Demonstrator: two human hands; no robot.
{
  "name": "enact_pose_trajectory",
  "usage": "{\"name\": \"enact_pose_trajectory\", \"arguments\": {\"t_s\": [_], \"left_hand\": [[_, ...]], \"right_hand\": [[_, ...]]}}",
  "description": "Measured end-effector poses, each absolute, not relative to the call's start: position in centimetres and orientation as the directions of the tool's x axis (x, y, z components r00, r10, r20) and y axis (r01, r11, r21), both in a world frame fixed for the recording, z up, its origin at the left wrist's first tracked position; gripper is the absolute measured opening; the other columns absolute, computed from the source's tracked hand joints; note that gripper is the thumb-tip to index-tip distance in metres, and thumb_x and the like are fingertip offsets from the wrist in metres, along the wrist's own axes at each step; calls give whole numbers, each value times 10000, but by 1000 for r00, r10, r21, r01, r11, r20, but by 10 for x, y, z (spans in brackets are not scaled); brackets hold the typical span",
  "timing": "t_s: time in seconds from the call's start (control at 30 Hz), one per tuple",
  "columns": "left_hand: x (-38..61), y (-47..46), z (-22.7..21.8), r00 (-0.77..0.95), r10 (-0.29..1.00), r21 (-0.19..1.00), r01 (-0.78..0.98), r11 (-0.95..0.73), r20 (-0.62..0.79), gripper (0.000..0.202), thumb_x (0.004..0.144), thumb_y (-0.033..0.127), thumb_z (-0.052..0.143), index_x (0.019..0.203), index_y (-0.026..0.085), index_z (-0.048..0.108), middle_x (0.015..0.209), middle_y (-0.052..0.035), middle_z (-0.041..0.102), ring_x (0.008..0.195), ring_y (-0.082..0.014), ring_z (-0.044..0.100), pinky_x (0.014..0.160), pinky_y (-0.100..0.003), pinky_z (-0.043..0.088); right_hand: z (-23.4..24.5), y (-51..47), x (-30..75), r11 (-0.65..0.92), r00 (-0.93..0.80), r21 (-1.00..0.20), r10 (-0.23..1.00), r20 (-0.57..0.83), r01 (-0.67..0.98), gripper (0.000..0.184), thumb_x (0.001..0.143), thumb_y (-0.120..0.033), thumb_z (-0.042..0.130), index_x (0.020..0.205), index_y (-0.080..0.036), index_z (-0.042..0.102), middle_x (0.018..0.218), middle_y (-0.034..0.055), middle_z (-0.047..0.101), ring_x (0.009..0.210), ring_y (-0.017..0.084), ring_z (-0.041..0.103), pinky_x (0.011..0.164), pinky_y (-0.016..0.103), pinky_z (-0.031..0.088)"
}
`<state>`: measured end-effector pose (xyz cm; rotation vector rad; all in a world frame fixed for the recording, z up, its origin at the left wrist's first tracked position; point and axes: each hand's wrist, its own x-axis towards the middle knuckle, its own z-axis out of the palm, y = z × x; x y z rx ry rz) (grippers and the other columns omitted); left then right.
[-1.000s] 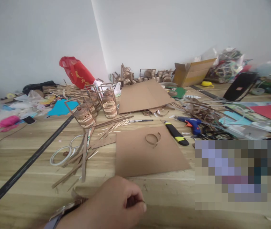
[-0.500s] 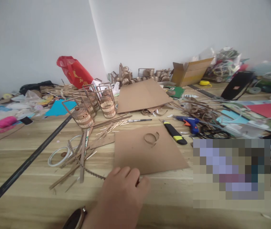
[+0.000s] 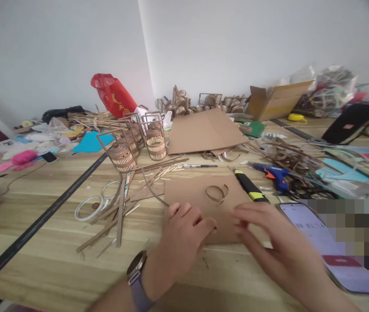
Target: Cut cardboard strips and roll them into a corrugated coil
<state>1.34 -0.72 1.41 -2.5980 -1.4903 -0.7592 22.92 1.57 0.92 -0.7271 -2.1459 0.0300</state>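
My left hand (image 3: 184, 234), with a watch on the wrist, rests on the near edge of a flat cardboard sheet (image 3: 197, 193). Its fingers are curled in a pinch on a thin corrugated cardboard strip (image 3: 153, 193), which trails back and to the left. My right hand (image 3: 278, 242) hovers over the sheet's right corner with fingers stretched out, blurred and holding nothing. A curled cardboard ring (image 3: 217, 193) lies on the sheet just beyond both hands.
A yellow-black utility knife (image 3: 249, 188) and a blue glue gun (image 3: 273, 173) lie right of the sheet. A lit phone (image 3: 314, 234) sits by my right hand. Small woven cardboard lanterns (image 3: 122, 156), loose strips, tape rings (image 3: 88, 208) and a long black bar (image 3: 41, 221) lie to the left.
My left hand has moved forward from the table's near edge onto the cardboard sheet, dragging the strip. My right hand has come into view from the right.
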Motion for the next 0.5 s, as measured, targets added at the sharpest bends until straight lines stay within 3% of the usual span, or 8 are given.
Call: {"name": "enact_pose_trajectory", "arguments": {"t_s": [0.1,0.2,0.33,0.4,0.5], "left_hand": [[9,-5,15,416,793,275,780,-563,444,152,939,136,497,975,223,616,824,0,579,798,-186,467,738,-344,281],[5,-7,20,404,803,398,714,-577,438,168,975,170,462,920,200,618,824,1,589,803,-172,481,763,-342,289],[4,-13,30,426,809,546,596,-588,406,301,1034,291,363,902,197,616,796,2,587,787,-162,495,775,-339,296],[3,-15,35,451,813,608,544,-578,369,359,1042,346,336,874,200,619,775,7,588,766,-152,502,775,-331,303],[2,-17,40,478,816,676,486,-554,325,383,1038,383,349,837,206,623,754,13,599,758,-139,523,784,-315,317]], "right_hand": [[15,34,206,902,-573,-263,422,702,342,252,960,-152,499,1168,-209,629,965,74,694,874,155,688,737,239,583],[10,32,199,916,-566,-299,401,720,268,258,962,-151,508,1187,-208,620,944,67,708,858,137,706,751,204,582],[9,20,202,892,-482,-370,451,751,259,220,958,-164,527,1103,-273,650,858,13,720,782,124,717,716,155,576],[8,14,205,870,-528,-421,492,693,258,252,952,-166,527,1130,-302,643,866,0,724,762,133,719,709,157,583],[4,4,213,866,-559,-393,500,661,309,310,985,-200,449,1211,-319,624,897,-1,732,745,144,722,720,169,598]]}}
